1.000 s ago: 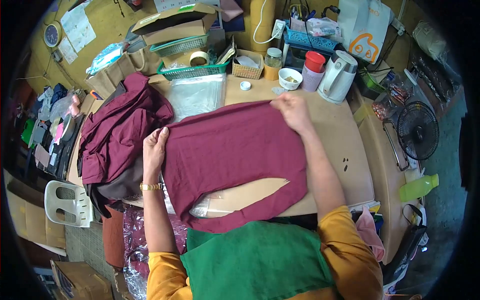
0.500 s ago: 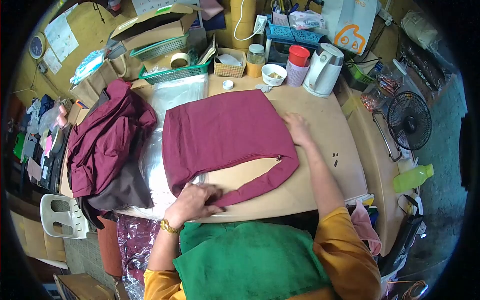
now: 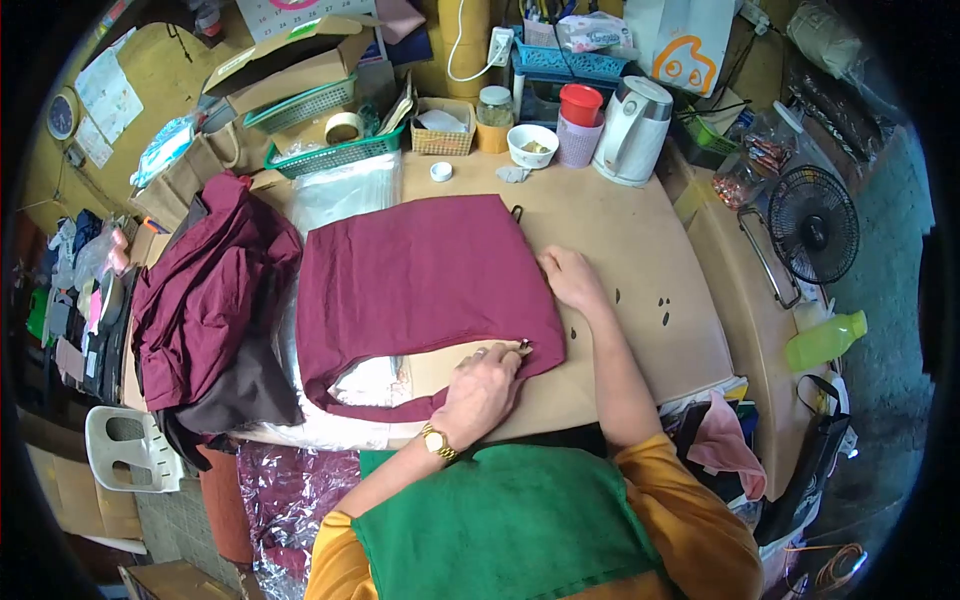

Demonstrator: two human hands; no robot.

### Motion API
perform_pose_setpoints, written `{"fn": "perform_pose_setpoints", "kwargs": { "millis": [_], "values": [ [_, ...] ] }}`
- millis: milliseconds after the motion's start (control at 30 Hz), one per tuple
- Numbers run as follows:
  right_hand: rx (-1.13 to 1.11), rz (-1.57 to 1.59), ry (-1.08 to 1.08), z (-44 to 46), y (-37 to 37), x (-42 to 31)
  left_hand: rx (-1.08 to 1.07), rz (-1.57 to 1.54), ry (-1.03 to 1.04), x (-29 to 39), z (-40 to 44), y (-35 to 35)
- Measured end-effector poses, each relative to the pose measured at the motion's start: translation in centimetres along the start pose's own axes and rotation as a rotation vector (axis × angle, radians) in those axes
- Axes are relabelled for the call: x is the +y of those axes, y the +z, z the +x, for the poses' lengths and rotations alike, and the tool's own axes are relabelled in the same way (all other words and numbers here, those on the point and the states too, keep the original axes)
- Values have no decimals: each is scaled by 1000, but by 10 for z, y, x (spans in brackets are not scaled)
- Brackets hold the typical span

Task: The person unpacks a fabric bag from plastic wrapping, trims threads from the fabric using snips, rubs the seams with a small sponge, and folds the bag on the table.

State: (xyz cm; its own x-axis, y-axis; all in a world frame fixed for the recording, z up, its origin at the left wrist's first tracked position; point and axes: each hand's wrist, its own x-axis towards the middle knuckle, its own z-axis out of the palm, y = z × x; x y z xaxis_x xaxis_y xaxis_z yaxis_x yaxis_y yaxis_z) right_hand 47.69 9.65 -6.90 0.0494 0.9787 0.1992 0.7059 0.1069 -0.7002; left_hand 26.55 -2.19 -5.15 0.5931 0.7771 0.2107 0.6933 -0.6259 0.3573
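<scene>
A folded maroon jacket [image 3: 420,270] lies flat on the table in front of me, its collar band curved toward me around an opening. My left hand [image 3: 484,384], wearing a gold watch [image 3: 437,442], reaches over the collar's right part. Its fingers are bent and close on the fabric beside the small zipper pull [image 3: 525,346]; the fingertips are partly hidden. At the jacket's right edge rests my right hand [image 3: 570,278], fingers curled in and touching the edge. What lies inside those fingers is hidden.
Left of the jacket is a crumpled maroon and dark garment [image 3: 215,290]. Clear plastic bags [image 3: 347,190] lie partly under the jacket. Behind stand a green basket [image 3: 330,155], a white bowl [image 3: 532,147] and an electric kettle [image 3: 634,130]. A fan [image 3: 815,225] is at right.
My left hand has moved right, from the collar's left part to near the zipper pull. The jacket has shifted slightly left, uncovering more dark table marks. My right hand's fingers have curled in.
</scene>
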Motion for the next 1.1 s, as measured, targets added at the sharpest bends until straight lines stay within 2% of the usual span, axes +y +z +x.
{"fn": "perform_pose_setpoints", "kwargs": {
  "millis": [67, 100, 133, 200, 233, 300, 333, 400, 433, 467, 533, 567, 633, 700, 733, 767, 800, 867, 933, 1000, 1033, 1100],
  "values": [
    [-32, 116, 174, -21, -3, 27, 209, -285, -38, -3, 2, -16],
    [-177, 110, 283, -37, -14, 21, 302, -326, -67, -4, 5, -26],
    [-323, 106, 389, -53, -24, 10, 308, -322, -64, -6, 5, -36],
    [-494, 721, 645, -86, -17, 2, 187, -336, -250, -10, 3, -53],
    [-493, 725, 643, -99, -10, -4, 162, -333, -266, -11, 3, -55],
    [-405, 1191, 549, -117, 9, -20, 129, -293, -264, -5, 6, -57],
    [-404, 1196, 552, -118, 21, -28, 99, -258, -263, -2, 8, -57],
    [-66, 1288, 370, -117, 45, -34, 72, -201, -252, 0, 14, -51],
    [-51, 1366, 369, -113, 57, -27, 52, -145, -239, -1, 17, -47],
    [-50, 1368, 366, -110, 62, -19, 53, -142, -236, -4, 17, -44],
    [212, 1140, 339, -93, 59, -17, 85, -162, -191, -9, 14, -38],
    [203, 1115, 336, -85, 60, -11, 85, -162, -191, -11, 11, -38],
    [194, 1104, 366, -80, 64, -10, -147, -209, -239, -15, 7, -39],
    [181, 1094, 403, -79, 66, -11, -140, -290, -283, -13, 11, -49],
    [146, 827, 265, -81, 64, -14, -130, -374, -327, -10, 13, -55],
    [110, 561, 126, -83, 64, -16, 16, -417, -309, -4, 18, -61],
    [102, 561, 127, -85, 69, -17, 17, -418, -316, -9, 22, -57],
    [166, 923, 152, -87, 86, -17, -9, -363, -447, -21, 32, -47],
    [129, 931, 189, -88, 79, -18, -6, -354, -439, -22, 34, -46],
    [-22, 1059, 209, -93, 72, -23, 118, -393, -383, -24, 33, -35],
    [-22, 1057, 211, -95, 73, -23, 118, -396, -383, -26, 32, -34],
    [-50, 1312, 300, -95, 74, -22, 109, -517, -471, -30, 31, -35]
  ]
}}
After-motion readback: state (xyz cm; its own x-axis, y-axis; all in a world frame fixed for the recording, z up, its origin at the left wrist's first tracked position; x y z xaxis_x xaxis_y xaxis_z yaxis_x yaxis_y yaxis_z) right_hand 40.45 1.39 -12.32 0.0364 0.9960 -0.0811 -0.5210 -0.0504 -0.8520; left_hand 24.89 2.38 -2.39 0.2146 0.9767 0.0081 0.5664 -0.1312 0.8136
